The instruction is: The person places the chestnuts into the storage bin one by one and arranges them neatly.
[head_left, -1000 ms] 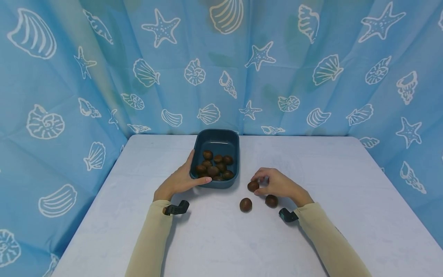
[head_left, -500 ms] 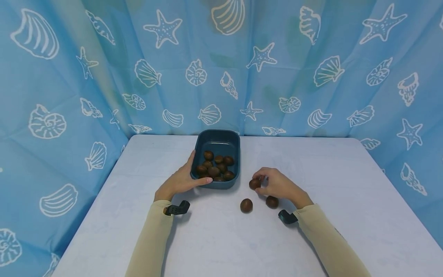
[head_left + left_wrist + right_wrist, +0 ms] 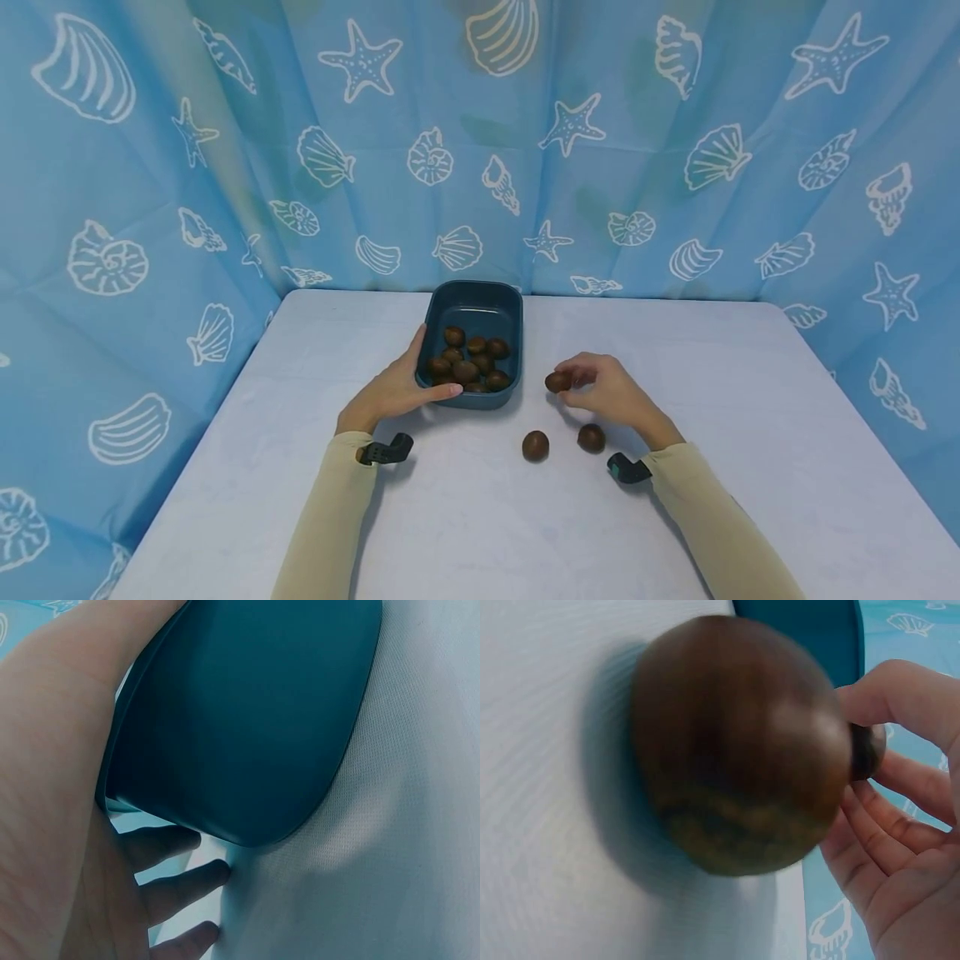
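Note:
In the head view, a dark blue box (image 3: pixel 480 402) holds several brown chestnuts (image 3: pixel 465 372). My left hand (image 3: pixel 392 388) grips the box at its near left corner, thumb over the front rim and fingers along the left side; the left wrist view has some fingers (image 3: pixel 184 891) spread beside the wall. Between thumb and fingertips, my right hand (image 3: pixel 615 395) pinches a chestnut (image 3: pixel 557 382) just above the table, right of the box. Two more chestnuts lie nearer, one (image 3: pixel 536 446) left of the other (image 3: pixel 591 438). A chestnut (image 3: pixel 739 742) large in the right wrist view partly covers the held one (image 3: pixel 868 751).
A white cloth covers the table (image 3: pixel 465 517). Behind it and along the left hangs a blue curtain (image 3: pixel 390 108) with white shell and starfish prints. Each wrist bears a small black camera, one on the left (image 3: pixel 386 450) and one on the right (image 3: pixel 628 469).
My right hand has lifted the pinched chestnut off the table, raising it slightly and away from me. The left hand keeps its hold on the box. The head view has shifted a little.

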`<state>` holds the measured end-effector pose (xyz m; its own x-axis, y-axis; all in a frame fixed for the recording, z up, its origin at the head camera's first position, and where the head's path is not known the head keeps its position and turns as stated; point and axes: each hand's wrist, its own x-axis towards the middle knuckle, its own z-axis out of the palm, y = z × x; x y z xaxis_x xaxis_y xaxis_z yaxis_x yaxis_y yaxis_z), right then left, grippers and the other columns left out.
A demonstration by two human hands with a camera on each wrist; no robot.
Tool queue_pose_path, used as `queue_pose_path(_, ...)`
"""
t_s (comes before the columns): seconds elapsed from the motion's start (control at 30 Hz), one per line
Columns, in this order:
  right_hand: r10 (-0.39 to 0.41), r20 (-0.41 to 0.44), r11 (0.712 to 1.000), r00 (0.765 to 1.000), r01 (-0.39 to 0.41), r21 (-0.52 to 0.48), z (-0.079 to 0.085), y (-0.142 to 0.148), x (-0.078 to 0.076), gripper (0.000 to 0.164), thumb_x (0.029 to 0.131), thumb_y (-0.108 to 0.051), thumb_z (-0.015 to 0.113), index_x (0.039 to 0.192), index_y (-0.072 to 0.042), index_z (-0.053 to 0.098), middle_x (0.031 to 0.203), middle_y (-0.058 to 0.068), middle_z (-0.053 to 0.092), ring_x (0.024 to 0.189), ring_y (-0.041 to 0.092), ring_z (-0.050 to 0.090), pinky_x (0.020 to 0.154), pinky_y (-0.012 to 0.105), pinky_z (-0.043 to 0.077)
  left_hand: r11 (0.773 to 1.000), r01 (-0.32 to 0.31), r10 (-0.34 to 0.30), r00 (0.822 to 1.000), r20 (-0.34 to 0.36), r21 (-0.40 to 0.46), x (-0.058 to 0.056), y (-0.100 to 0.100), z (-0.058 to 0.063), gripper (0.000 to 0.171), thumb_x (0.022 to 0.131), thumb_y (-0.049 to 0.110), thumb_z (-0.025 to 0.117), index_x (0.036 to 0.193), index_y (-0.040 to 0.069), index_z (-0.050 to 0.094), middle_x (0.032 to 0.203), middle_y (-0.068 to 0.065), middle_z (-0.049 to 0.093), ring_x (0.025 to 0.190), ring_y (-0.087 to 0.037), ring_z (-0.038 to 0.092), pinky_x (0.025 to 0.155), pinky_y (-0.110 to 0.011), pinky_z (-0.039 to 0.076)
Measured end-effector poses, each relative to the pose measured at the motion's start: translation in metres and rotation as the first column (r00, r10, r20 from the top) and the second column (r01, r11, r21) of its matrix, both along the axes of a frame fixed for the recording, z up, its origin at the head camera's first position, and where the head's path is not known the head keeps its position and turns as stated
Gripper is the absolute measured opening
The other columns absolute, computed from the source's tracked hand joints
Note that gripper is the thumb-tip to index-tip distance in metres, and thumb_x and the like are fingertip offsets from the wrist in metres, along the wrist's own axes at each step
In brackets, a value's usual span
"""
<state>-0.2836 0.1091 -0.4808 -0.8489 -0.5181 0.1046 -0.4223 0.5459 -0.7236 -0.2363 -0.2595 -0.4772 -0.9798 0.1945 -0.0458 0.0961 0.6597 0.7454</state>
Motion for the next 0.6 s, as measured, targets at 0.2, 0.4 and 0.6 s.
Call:
queue_pose_path(0.2,-0.032,0.029,0.994,0.999,0.035,-0.105,0.002,0.003,-0.003,0.038,0.088,-0.016,0.081,0.125,-0.010,0.073,0.112,0.008,0.074,0.097,0.020,0.067,0.089,0.027,0.058,0.999,0.020,-0.019,1.000,-0.019,0.033,-0.002,0.000,-0.002,0.124,0.083,0.065,0.077,0.166,0.038,-0.011,0.176,0.001,0.013,0.159,-0.032,0.027,0.122,-0.066,0.031)
queue_pose_path(0.4,-0.098,0.070,0.972,0.993,0.111,-0.205,0.009,0.008,-0.005,0.040,0.089,-0.019,0.082,0.126,-0.007,0.072,0.115,0.014,0.075,0.094,0.011,0.068,0.082,0.016,0.056,0.998,0.043,-0.041,0.998,-0.047,0.052,-0.003,0.002,-0.004,0.124,0.082,0.064,0.078,0.165,0.039,-0.011,0.176,-0.001,0.015,0.158,-0.033,0.030,0.120,-0.067,0.032)
queue_pose_path(0.6,-0.139,0.118,0.945,0.983,0.168,-0.280,0.023,0.001,-0.010,0.043,0.089,-0.025,0.083,0.127,-0.007,0.071,0.123,0.017,0.073,0.097,0.006,0.069,0.085,0.014,0.057,0.998,0.034,-0.032,0.998,-0.050,0.049,-0.002,0.001,-0.003,0.122,0.083,0.060,0.079,0.164,0.044,-0.011,0.175,-0.002,0.017,0.158,-0.032,0.031,0.120,-0.067,0.033)
